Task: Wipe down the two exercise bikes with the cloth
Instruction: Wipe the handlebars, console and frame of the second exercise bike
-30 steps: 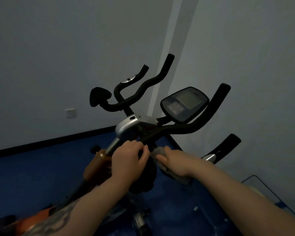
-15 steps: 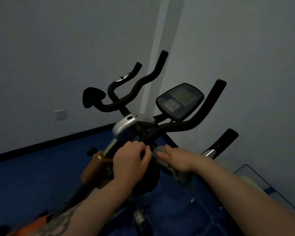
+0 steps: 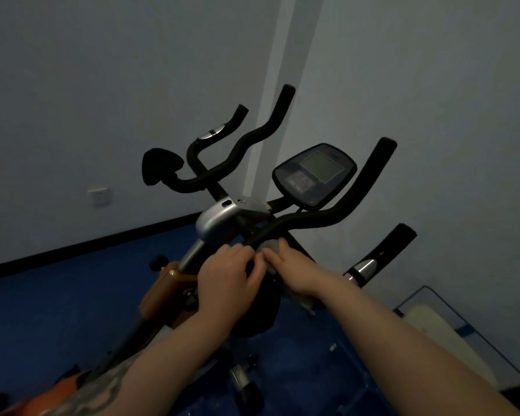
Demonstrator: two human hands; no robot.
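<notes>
Bike [image 3: 219, 223]: orange frame, silver stem cover, black handlebar [image 3: 321, 219] curving up on both sides; stands in a corner on blue floor [image 3: 57, 301].
Console [image 3: 314, 174]: dark, grey screen, mounted above the bar, right of centre.
Cloth [image 3: 272, 246]: grey, bunched against the bar's near centre section, under the right hand [image 3: 291, 271].
Right hand: fingers curled over the cloth, pressing it to the bar.
Left hand [image 3: 227, 280]: just beside the right, fingers curled round the dark part below the bar; thumb close to the cloth.
Second bar end [image 3: 382, 253]: black grip with chrome band, right of the arms, near the wall.
Wall socket [image 3: 99, 196]: white, left wall, above black skirting.
Wire frame [image 3: 463, 322]: lower right, pale object inside.
</notes>
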